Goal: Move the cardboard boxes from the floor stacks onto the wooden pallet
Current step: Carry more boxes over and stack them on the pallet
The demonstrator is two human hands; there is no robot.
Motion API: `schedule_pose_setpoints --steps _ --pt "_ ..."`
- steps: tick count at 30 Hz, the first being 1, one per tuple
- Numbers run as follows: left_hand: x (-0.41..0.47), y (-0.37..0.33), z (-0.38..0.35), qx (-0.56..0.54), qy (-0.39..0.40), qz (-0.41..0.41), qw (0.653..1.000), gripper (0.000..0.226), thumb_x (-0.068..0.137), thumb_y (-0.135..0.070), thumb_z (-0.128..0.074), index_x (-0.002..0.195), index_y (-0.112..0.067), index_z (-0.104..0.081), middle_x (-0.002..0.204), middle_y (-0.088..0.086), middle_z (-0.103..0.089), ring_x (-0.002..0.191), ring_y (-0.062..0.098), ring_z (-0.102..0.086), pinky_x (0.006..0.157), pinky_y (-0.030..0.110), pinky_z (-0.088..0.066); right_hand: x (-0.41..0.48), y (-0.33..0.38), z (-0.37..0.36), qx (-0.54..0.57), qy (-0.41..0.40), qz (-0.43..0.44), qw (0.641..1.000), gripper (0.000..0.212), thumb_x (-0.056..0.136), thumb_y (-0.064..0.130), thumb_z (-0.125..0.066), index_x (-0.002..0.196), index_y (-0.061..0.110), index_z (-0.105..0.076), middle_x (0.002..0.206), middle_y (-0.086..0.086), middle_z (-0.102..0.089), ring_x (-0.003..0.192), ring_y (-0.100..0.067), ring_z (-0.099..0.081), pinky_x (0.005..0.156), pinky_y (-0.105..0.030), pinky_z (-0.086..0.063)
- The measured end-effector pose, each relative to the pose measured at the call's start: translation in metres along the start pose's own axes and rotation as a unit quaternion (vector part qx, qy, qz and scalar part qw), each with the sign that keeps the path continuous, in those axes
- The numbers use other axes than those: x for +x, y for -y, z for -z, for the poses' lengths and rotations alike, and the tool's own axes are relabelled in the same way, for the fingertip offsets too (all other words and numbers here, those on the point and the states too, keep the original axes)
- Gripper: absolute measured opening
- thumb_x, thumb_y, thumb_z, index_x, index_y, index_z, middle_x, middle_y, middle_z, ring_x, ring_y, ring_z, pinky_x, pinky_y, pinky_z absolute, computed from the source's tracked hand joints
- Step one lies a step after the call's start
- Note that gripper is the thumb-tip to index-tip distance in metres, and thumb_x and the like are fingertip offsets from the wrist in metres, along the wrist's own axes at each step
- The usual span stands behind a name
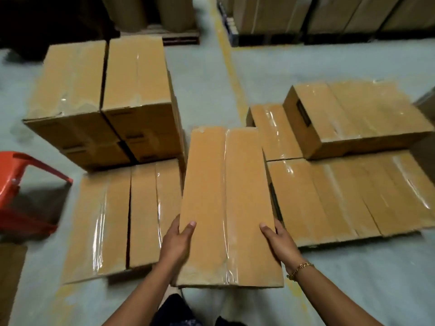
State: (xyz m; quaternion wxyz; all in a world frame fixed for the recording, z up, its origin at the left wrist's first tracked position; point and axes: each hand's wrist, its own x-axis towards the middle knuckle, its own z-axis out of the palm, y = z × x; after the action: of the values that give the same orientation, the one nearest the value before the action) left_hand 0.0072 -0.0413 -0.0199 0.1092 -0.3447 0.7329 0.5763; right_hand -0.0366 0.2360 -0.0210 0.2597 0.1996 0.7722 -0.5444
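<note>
At far left stands a red chair (21, 184). Beside it, a tall stack of boxes (101, 90) rises behind 2 low boxes (94, 220) on the floor. Between the groups, the held box (226, 203) hangs lengthwise above the floor. The left hand (176, 241) clasps its left edge, thumb on top, and the right hand (280, 243), wearing a bracelet (300, 269), clasps its right edge. Rightward, a flat layer of boxes (353, 196) carries 1 upper box (353, 114).
</note>
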Motion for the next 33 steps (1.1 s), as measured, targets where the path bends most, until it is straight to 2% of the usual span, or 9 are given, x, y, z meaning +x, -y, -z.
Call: schedule_pose_setpoints --steps 7,10,12,14,17,20,23,27,33 --pt "0.025 -0.07 -0.082 0.021 0.066 -0.044 0.997 0.054 0.097 -0.047 -0.063 0.146 -0.028 -0.051 0.134 -0.003 -0.064 0.121 0.023 -0.06 0.108 0.047 -0.047 0.028 0.014 0.092 0.047 -0.075 0.014 0.996 0.051 0.099 0.046 -0.058 0.148 0.037 -0.046 0.132 0.014 -0.064 0.115 -0.009 -0.062 0.096 -0.035 -0.052" --pt "0.046 -0.092 -0.114 0.021 0.072 -0.06 0.995 0.05 0.095 -0.046 -0.065 0.141 -0.028 -0.056 0.128 -0.003 -0.068 0.117 0.022 -0.063 0.106 0.044 -0.049 0.05 0.025 0.116 0.061 -0.088 0.013 0.994 0.044 0.102 0.041 -0.057 0.144 0.037 -0.047 0.122 0.021 -0.063 0.108 -0.002 -0.061 0.082 -0.023 -0.05" --pt "0.065 -0.103 -0.135 0.022 0.073 -0.055 0.996 0.04 0.098 -0.039 -0.064 0.137 -0.028 -0.06 0.123 -0.004 -0.07 0.113 0.021 -0.065 0.101 0.04 -0.051 0.071 0.031 0.132 0.057 -0.098 0.004 0.994 0.046 0.102 0.039 -0.057 0.146 0.037 -0.043 0.123 0.019 -0.062 0.109 -0.002 -0.06 0.081 -0.019 -0.048" --pt "0.082 -0.115 -0.154 0.024 0.084 -0.046 0.995 0.043 0.094 -0.049 -0.064 0.134 -0.033 -0.06 0.12 -0.008 -0.071 0.11 0.019 -0.067 0.101 0.043 -0.052 0.092 0.038 0.146 0.045 -0.109 -0.004 0.993 0.059 0.1 0.044 -0.059 0.153 0.032 -0.039 0.14 0.011 -0.058 0.125 -0.013 -0.056 0.099 -0.03 -0.049" --pt "0.109 -0.127 -0.183 0.04 0.095 -0.03 0.994 0.055 0.088 -0.062 -0.06 0.136 -0.037 -0.057 0.122 -0.011 -0.071 0.11 0.017 -0.067 0.101 0.049 -0.053 0.124 0.047 0.168 0.028 -0.128 -0.023 0.991 0.072 0.095 0.053 -0.061 0.158 0.032 -0.033 0.156 0.009 -0.044 0.142 -0.018 -0.043 0.12 -0.041 -0.034" --pt "0.128 -0.15 -0.211 0.047 0.092 -0.024 0.994 0.042 0.099 -0.048 -0.059 0.138 -0.032 -0.057 0.123 -0.007 -0.07 0.111 0.022 -0.065 0.102 0.049 -0.051 0.152 0.058 0.188 0.007 -0.147 -0.03 0.989 0.071 0.097 0.051 -0.06 0.159 0.029 -0.032 0.159 0.007 -0.039 0.147 -0.02 -0.036 0.119 -0.036 -0.031" --pt "0.143 -0.17 -0.238 0.051 0.097 -0.017 0.994 0.042 0.101 -0.044 -0.057 0.14 -0.028 -0.056 0.125 -0.003 -0.069 0.113 0.024 -0.064 0.104 0.049 -0.05 0.179 0.063 0.21 0.0 -0.151 -0.036 0.988 0.07 0.098 0.05 -0.059 0.159 0.027 -0.032 0.16 0.004 -0.039 0.147 -0.022 -0.036 0.117 -0.037 -0.031" --pt "0.157 -0.188 -0.279 0.064 0.091 -0.011 0.994 0.045 0.101 -0.046 -0.056 0.142 -0.028 -0.055 0.13 -0.003 -0.067 0.116 0.025 -0.063 0.105 0.049 -0.049 0.209 0.068 0.247 -0.015 -0.147 -0.034 0.988 0.087 0.079 0.073 -0.054 0.154 0.033 -0.04 0.154 0.006 -0.048 0.139 -0.022 -0.048 0.116 -0.046 -0.04" --pt "0.163 -0.204 -0.357 0.053 0.061 0.005 0.997 0.047 0.1 -0.048 -0.055 0.143 -0.028 -0.053 0.13 -0.001 -0.066 0.116 0.027 -0.062 0.106 0.052 -0.048 0.266 0.062 0.321 -0.04 -0.124 -0.015 0.991 0.084 0.08 0.073 -0.057 0.152 0.032 -0.045 0.15 0.005 -0.053 0.135 -0.021 -0.052 0.112 -0.042 -0.044"
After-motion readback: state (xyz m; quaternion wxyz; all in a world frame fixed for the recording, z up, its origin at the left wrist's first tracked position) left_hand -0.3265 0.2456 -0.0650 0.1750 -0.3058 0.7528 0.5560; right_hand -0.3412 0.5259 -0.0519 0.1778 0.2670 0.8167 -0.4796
